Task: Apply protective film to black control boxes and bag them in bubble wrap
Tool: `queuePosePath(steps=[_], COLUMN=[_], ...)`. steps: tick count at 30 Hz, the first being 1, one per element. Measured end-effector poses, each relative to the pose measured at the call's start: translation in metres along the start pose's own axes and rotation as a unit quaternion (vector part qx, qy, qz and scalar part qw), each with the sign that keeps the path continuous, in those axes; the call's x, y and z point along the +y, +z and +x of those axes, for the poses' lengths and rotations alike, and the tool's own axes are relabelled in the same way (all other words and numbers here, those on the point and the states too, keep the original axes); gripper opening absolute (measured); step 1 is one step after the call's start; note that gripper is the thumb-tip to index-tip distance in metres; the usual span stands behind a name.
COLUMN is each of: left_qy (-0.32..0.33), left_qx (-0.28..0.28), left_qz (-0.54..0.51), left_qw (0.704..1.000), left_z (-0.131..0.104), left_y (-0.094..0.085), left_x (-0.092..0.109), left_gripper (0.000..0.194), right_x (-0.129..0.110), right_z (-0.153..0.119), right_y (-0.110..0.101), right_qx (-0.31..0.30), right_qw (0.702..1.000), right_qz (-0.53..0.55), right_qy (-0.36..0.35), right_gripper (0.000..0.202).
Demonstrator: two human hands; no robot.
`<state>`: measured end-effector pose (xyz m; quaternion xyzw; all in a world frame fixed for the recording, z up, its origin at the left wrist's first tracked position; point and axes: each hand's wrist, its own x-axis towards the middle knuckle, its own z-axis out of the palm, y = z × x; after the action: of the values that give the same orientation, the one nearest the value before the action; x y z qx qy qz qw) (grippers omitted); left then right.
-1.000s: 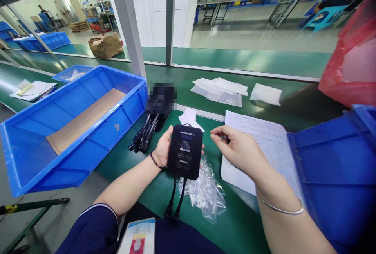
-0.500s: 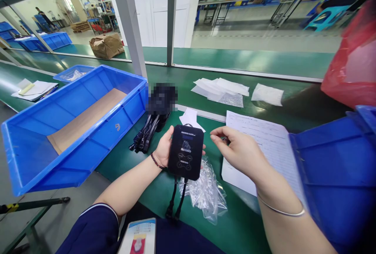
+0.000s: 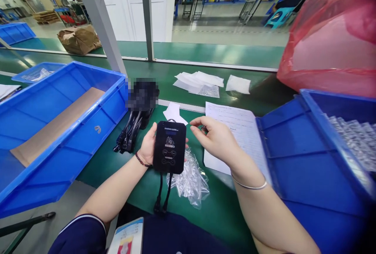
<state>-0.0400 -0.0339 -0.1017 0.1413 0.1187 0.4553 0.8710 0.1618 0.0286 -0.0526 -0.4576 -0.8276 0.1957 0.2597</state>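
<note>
At the bottom edge a badge [image 3: 126,236] on the person's dark shirt is cut off by the frame. Just above, two short cables [image 3: 164,193] hang from a black box [image 3: 169,148], which is in the lower middle of the picture with its printed face up. The left hand [image 3: 147,148] holds it from beneath, thumb along the side; the box hides the palm and most of the fingers. Clear plastic bags [image 3: 190,183] lie partly behind it, too crumpled to count. The right hand [image 3: 216,136] hovers beside the box, thumb and forefinger nearly meeting; whether anything is pinched there I cannot tell. Its forearm covers part of a written sheet [image 3: 232,128], the writing too small to read. A blue bin [image 3: 311,164] at right and another bin [image 3: 102,128] at left both run out of frame. Between them, left of centre, a bundle of black devices [image 3: 142,93] is blurred into squares on top. Farther back lie white packets [image 3: 199,83], a red bag [image 3: 329,46] cut off at upper right, and a brown bag [image 3: 78,39] at upper left.
</note>
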Motion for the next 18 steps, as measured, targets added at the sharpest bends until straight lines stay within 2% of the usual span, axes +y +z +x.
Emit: queuePosePath(steps=[8,18], left_qy=[-0.003,-0.009], left_qx=[-0.006,0.036], left_qz=[0.016,0.019], left_qw=[1.000,0.999], left_z=[-0.0016,-0.0025], left_y=[-0.0007,0.0037], left_x=[-0.0002,0.0000], left_gripper=[0.085,0.084], right_x=[-0.0037,-0.0089], right_z=[-0.0035,-0.0036], right_y=[0.0008,0.0054], right_qx=[0.017,0.020], right_qw=[0.997,0.995], right_qz=[0.053,0.075], right_qy=[-0.055,-0.056], right_gripper=[0.013,0.009])
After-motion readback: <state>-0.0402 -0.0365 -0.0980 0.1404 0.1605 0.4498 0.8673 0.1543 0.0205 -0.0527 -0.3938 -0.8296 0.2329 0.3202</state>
